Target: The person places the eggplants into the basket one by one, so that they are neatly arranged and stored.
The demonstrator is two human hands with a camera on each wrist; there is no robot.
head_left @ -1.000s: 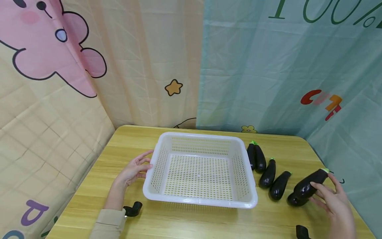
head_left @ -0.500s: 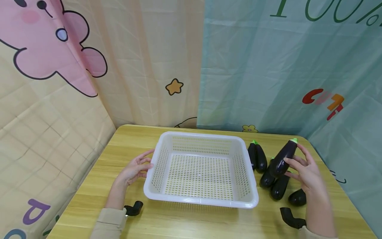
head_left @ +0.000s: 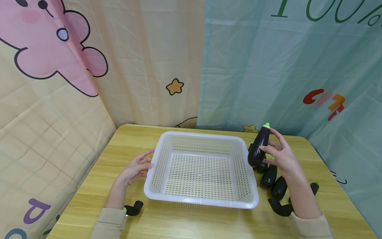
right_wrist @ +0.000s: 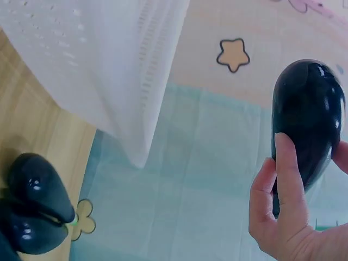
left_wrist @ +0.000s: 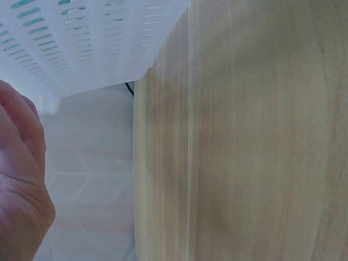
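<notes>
A glossy dark eggplant (head_left: 259, 146) with a green stem end is held up in my right hand (head_left: 282, 154), between thumb and fingers, close by the basket's right rim. In the right wrist view the eggplant (right_wrist: 307, 119) stands upright in the fingers. The white perforated plastic basket (head_left: 200, 201) has a bare bottom. My left hand (head_left: 135, 168) holds its left rim, thumb at the rim's edge and the other fingertips partly hidden there. More eggplants (head_left: 269, 176) lie on the table right of the basket, some partly hidden behind the held one and my right forearm.
The wooden table (head_left: 179, 222) ends at the back against a patterned curtain (head_left: 155, 66). Black curved pieces (head_left: 134, 208) stick out at both wrists. Two eggplants (right_wrist: 38, 185) lie side by side next to the basket in the right wrist view.
My right hand has lifted the eggplant off the right end of the group and carried it left, over the others, to the basket's right rim. My left hand has stayed at the left rim.
</notes>
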